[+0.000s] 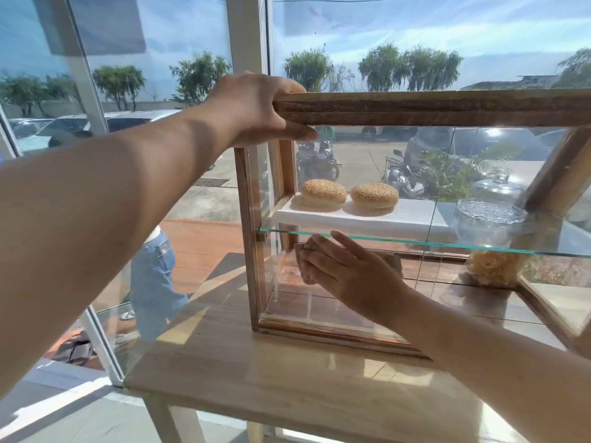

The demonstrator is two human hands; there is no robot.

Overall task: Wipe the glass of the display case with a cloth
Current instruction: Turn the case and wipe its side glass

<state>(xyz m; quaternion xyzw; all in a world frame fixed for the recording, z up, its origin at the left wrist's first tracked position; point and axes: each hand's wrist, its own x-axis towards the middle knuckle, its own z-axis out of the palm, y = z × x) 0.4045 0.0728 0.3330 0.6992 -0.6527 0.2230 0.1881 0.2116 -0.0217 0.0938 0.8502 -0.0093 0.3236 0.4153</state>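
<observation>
While my left hand (252, 110) clamps the case (431, 108) top, my right hand (345, 270) presses the cloth (307, 276) flat, fingers spread, inside under the shelf (415, 243); best wipe slow, even strokes.

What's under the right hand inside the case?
A brownish cloth, pressed by the right hand below the glass shelf. Only its edges show around the palm; the rest is covered. The left hand grips the wooden top frame.
</observation>
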